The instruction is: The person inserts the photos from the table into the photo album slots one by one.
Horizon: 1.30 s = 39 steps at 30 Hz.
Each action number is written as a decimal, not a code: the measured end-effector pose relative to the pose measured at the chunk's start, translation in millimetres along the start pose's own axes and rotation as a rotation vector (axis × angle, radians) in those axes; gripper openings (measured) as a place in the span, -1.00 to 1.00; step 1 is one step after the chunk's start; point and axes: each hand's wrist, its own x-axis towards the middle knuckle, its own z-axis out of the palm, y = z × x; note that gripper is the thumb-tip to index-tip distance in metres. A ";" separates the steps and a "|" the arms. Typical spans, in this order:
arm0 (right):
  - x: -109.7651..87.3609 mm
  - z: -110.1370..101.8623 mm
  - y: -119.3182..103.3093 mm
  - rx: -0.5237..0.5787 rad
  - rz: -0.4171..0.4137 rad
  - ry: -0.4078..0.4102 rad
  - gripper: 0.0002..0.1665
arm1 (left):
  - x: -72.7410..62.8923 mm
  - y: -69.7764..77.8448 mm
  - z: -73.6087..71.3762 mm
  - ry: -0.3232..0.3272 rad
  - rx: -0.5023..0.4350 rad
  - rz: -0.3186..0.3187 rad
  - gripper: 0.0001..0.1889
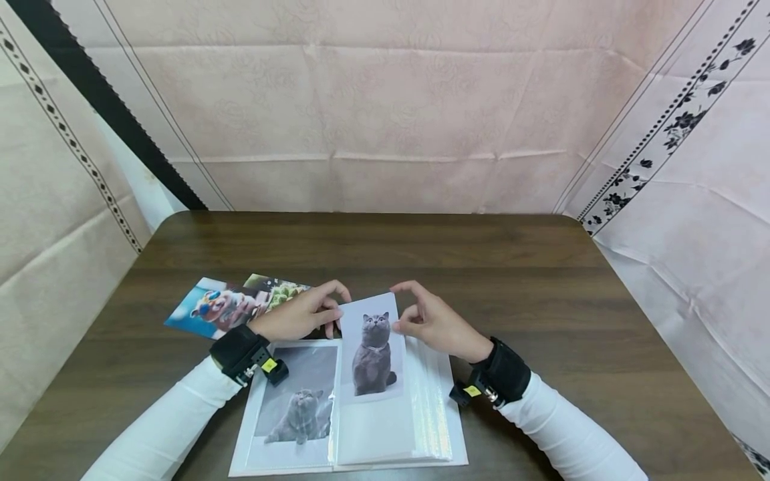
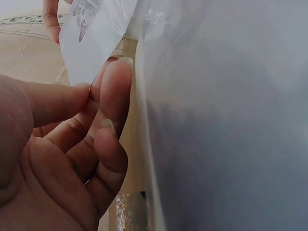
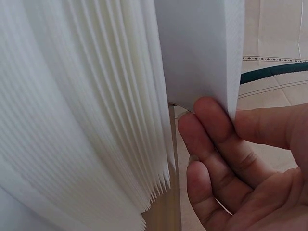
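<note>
A photo album (image 1: 245, 447) lies spread on the table, its left page showing a picture of a grey kitten (image 1: 301, 414) under clear film. Over the right-hand page stands a photo of a sitting grey cat (image 1: 371, 361), its lower part in a clear sleeve (image 1: 375, 434) and its top sticking out. My left hand (image 1: 303, 312) pinches the photo's upper left corner between thumb and index finger. On the opposite edge, my right hand (image 1: 436, 324) grips the photo with thumb and fingertips. The right wrist view shows the photo's plain back beside the stacked album pages (image 3: 110, 96).
Behind my left forearm lie loose pictures, one of a colourful animal in blue glasses (image 1: 219, 307) and another with green plants (image 1: 285, 292). The brown wooden table (image 1: 511, 267) extends around the album. Patterned pale cloth (image 1: 385, 107) hangs behind it.
</note>
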 end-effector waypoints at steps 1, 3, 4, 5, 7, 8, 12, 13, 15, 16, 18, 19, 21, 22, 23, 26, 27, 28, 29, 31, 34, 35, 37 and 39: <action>0.0 0.1 0.5 0.001 0.001 -0.001 -0.31 | 0.0 -0.2 0.1 -0.002 -0.003 -0.001 -0.75; 0.1 0.1 0.9 -0.001 -0.001 -0.001 -0.32 | 0.0 -0.2 0.0 -0.004 -0.005 0.004 -0.76; 0.2 0.0 0.7 -0.002 -0.004 0.000 -0.33 | 0.0 -0.2 -0.2 -0.004 -0.005 0.007 -0.76; 0.4 -0.2 0.6 -0.004 -0.007 0.001 -0.34 | 0.0 -0.1 -0.5 -0.004 -0.006 0.011 -0.76; 0.7 -0.5 -0.1 -0.012 -0.014 0.003 -0.36 | 0.1 -0.4 -1.0 -0.005 -0.005 0.026 -0.77; 0.8 -0.6 -0.6 -0.014 -0.017 0.004 -0.36 | 0.1 -0.6 -1.2 -0.006 -0.005 0.032 -0.78; 1.3 -0.6 -0.4 -0.015 -0.014 0.005 -0.38 | 0.1 -2.2 -1.7 -0.016 -0.005 0.053 -0.79; 1.4 -0.6 -0.4 -0.013 -0.012 0.005 -0.38 | 0.2 -2.4 -1.8 -0.018 -0.007 0.055 -0.79; 1.6 -0.4 -0.2 -0.010 -0.008 0.004 -0.39 | 0.3 -2.2 -1.7 -0.020 -0.010 0.054 -0.79; 1.7 -0.3 -0.1 -0.009 -0.006 0.005 -0.40 | 0.3 -1.9 -1.8 -0.020 -0.013 0.054 -0.80; 1.8 -0.2 0.0 -0.005 -0.004 0.004 -0.40 | 0.4 -1.1 -1.7 -0.022 -0.021 0.051 -0.80; 1.8 -0.1 -0.1 -0.004 -0.003 0.004 -0.41 | 0.4 -0.6 -1.6 -0.024 -0.025 0.049 -0.80; 1.8 0.1 -0.1 -0.001 -0.005 0.002 -0.41 | 0.3 0.1 -1.6 -0.023 -0.032 0.047 -0.80; 1.7 0.2 -0.2 0.000 -0.006 0.002 -0.42 | 0.3 0.4 -1.6 -0.023 -0.033 0.046 -0.80; 1.7 0.3 -0.3 0.003 -0.008 0.000 -0.42 | 0.2 0.5 -1.5 -0.023 -0.034 0.046 -0.80; 1.5 0.5 -0.5 0.009 -0.012 -0.002 -0.43 | 0.0 0.2 -1.0 -0.020 -0.027 0.047 -0.81; 1.5 0.5 -0.4 0.011 -0.013 -0.002 -0.44 | 0.0 -0.1 -0.7 -0.020 -0.025 0.048 -0.81; 1.5 0.6 -0.3 0.013 -0.014 -0.002 -0.45 | -0.1 -0.4 -0.5 -0.020 -0.023 0.050 -0.81; 1.4 0.6 0.0 0.014 -0.015 -0.002 -0.45 | -0.1 -0.8 -0.4 -0.021 -0.021 0.053 -0.81; 1.3 0.7 0.5 0.012 -0.017 -0.001 -0.47 | -0.1 -1.3 -0.2 -0.024 -0.021 0.058 -0.82; 1.1 1.1 0.7 0.011 -0.019 0.000 -0.49 | 0.0 -1.7 -0.1 -0.029 -0.021 0.062 -0.82; 1.0 1.2 0.7 0.010 -0.020 0.002 -0.50 | 0.1 -1.6 0.1 -0.031 -0.021 0.062 -0.82; 0.9 1.5 0.3 0.010 -0.022 0.002 -0.50 | 0.4 -1.3 0.6 -0.033 -0.020 0.060 -0.83; 0.9 1.8 0.0 0.009 -0.025 0.003 -0.51 | 0.6 -0.9 0.9 -0.034 -0.018 0.058 -0.83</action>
